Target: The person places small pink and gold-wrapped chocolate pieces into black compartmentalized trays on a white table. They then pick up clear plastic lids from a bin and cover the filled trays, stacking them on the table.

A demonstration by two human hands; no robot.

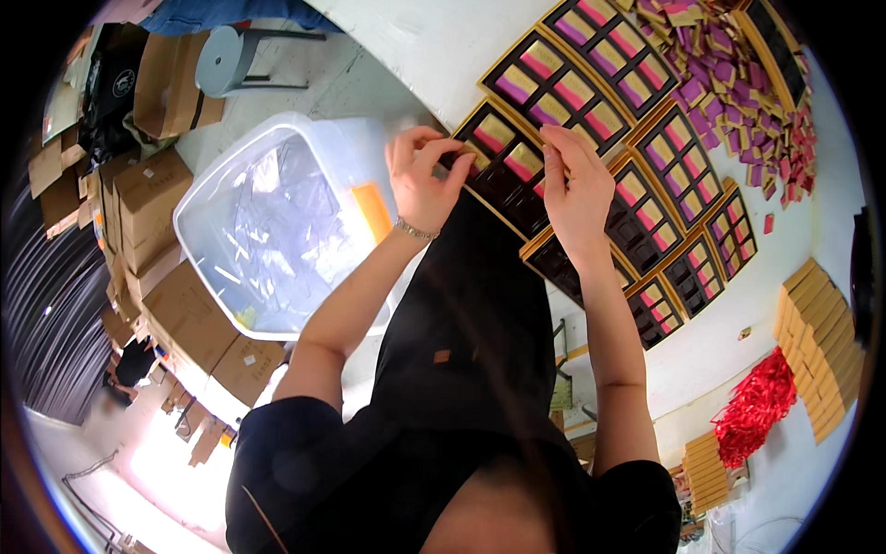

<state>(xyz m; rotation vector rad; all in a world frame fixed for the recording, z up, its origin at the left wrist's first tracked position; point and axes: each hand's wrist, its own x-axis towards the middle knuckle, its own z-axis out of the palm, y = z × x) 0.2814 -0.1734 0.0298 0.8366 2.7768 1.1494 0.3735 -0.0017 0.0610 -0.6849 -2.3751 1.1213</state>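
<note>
At the near left corner of the laid-out trays, a dark compartment tray (512,189) with a gold rim holds several pink-and-gold wrapped pieces (492,132) in its far part. Its nearer compartments show dark, without pieces. My left hand (420,180), with a bracelet at the wrist, is at this tray's left edge, thumb and forefinger drawn together. What they pinch, if anything, is too small to name. Over the tray's right side is my right hand (581,189), its fingers bent and close to the thumb. Anything between those fingertips is hidden.
More filled and part-filled trays (683,166) cover the white table (729,305). Loose wrapped pieces (738,111) are heaped at far right. Red shredded paper (757,406) and stacked gold boxes (817,342) lie at right. Left stand a clear plastic bin (198,231), a stool (221,63) and cartons (157,208).
</note>
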